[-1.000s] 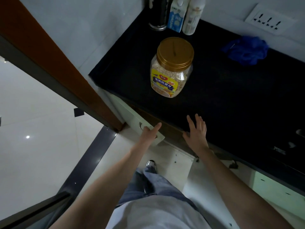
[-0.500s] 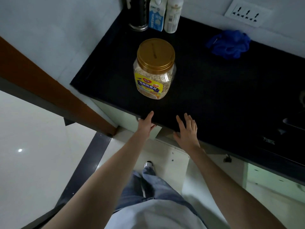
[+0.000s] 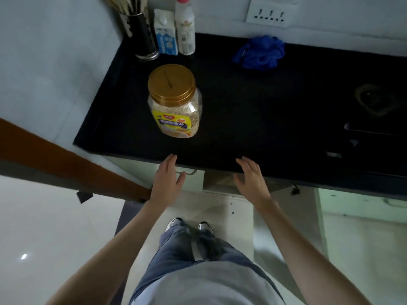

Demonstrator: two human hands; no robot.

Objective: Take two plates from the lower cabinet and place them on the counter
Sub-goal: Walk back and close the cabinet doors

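Note:
The black counter [image 3: 275, 128] runs across the upper half of the head view. Below its front edge is a pale green cabinet door [image 3: 193, 181] with a metal handle [image 3: 190, 172], and beside it a brown gap [image 3: 220, 179]. My left hand [image 3: 167, 179] hovers open in front of that door, fingertips near the counter edge. My right hand [image 3: 251, 179] is open too, palm turned inward, over the gap and the counter's front edge. Neither hand holds anything. No plates are visible; the cabinet's inside is hidden.
A gold-lidded oat jar [image 3: 175, 100] stands near the counter's front left. At the back are a utensil holder [image 3: 141, 34], a milk carton [image 3: 165, 34], a white bottle [image 3: 185, 29] and a blue cloth [image 3: 259, 52]. A stove [image 3: 372, 119] lies right. A brown door frame [image 3: 66, 159] is left.
The view has swung to face the counter squarely. My left hand has come off the cabinet door and spread open; my right hand has moved apart from it to the right.

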